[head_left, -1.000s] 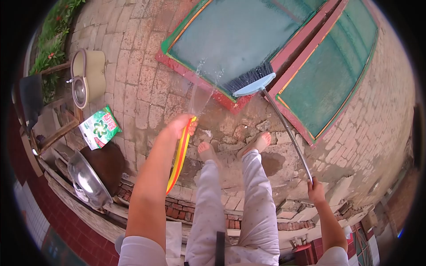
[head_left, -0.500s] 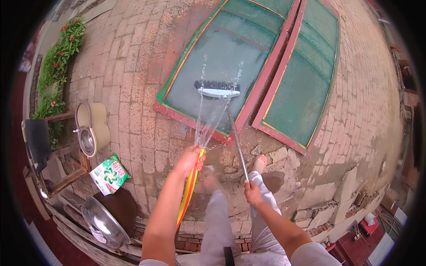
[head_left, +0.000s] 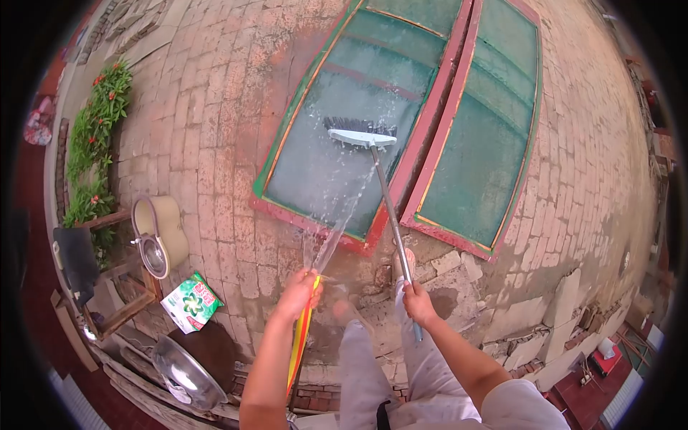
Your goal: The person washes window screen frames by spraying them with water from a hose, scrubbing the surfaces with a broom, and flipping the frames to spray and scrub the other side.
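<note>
My left hand point(head_left: 299, 294) is closed round the end of a yellow and orange flat hose point(head_left: 300, 337). Water sprays from it in streams toward the glass of the left window frame point(head_left: 308, 218). In my right hand point(head_left: 418, 304) is the metal handle of a long broom point(head_left: 391, 208), gripped near its lower end. The broom's white head with dark bristles point(head_left: 362, 135) lies over the wet glass pane point(head_left: 308, 172). Red and green paint covers the frame's wooden edges.
A second window frame point(head_left: 459, 240) lies to the right on the brick paving point(head_left: 222, 143). At left are a beige basin point(head_left: 170, 229), a green and white detergent bag point(head_left: 192, 302), a metal bowl point(head_left: 188, 373), a wooden chair frame point(head_left: 118, 315) and red-flowered plants point(head_left: 100, 115).
The broom head has shifted slightly up and right over the glass. Both hands sit a little lower in the view, and the water now streams more toward the right.
</note>
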`<action>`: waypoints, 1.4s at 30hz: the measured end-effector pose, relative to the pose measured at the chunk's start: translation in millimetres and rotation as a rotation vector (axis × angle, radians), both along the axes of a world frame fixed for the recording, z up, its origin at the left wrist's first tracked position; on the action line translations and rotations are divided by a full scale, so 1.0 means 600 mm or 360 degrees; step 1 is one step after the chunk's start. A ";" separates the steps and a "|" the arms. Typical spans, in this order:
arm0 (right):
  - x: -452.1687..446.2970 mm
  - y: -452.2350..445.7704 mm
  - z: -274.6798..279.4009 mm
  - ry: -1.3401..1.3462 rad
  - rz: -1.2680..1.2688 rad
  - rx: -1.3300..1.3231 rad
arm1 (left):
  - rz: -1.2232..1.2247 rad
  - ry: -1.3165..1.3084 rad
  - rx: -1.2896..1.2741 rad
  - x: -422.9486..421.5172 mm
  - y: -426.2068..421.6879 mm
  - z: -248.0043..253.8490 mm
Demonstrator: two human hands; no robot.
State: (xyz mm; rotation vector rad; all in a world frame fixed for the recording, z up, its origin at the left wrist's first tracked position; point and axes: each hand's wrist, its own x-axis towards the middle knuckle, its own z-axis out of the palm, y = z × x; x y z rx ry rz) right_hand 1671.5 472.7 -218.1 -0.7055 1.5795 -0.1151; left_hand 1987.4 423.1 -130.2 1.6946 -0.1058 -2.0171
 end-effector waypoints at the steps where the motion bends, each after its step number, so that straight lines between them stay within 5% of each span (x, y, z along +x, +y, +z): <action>1: -0.007 -0.009 0.008 -0.0019 0.0009 0.0000 | -0.0001 -0.0023 0.0007 -0.001 -0.003 -0.001; 11: -0.036 -0.039 0.058 -0.0025 -0.0055 0.0343 | -0.0453 -0.0405 -0.0113 0.020 0.045 -0.047; 14: -0.041 -0.001 0.030 -0.0003 0.0012 0.0240 | -0.0839 -0.0870 -0.0417 0.016 0.081 -0.079; 17: -0.030 0.029 0.032 0.0006 0.0027 0.0215 | -0.0898 -0.1088 -0.0198 0.004 0.094 -0.089; 20: -0.001 0.027 0.057 0.0003 -0.0026 0.0299 | -0.0627 -0.1387 -0.0036 -0.025 0.081 -0.039; 23: 0.019 0.038 0.063 -0.0004 -0.0071 0.0312 | -0.0262 -0.1562 -0.0405 -0.017 0.168 -0.103; 26: 0.036 0.064 0.057 -0.0013 -0.0155 0.0352 | 0.0043 -0.1616 -0.0470 -0.028 0.182 -0.065; 30: 0.055 0.088 0.063 -0.0056 -0.0203 0.0376 | -0.0299 -0.2059 -0.0647 -0.026 0.194 -0.059; 36: 0.075 0.132 0.061 -0.0042 -0.0236 0.0309 | -0.0575 -0.1690 -0.0550 -0.008 0.127 0.006; 42: 0.075 0.160 0.072 -0.0055 -0.0246 0.0371 | -0.0412 -0.1508 -0.0718 -0.020 0.132 0.011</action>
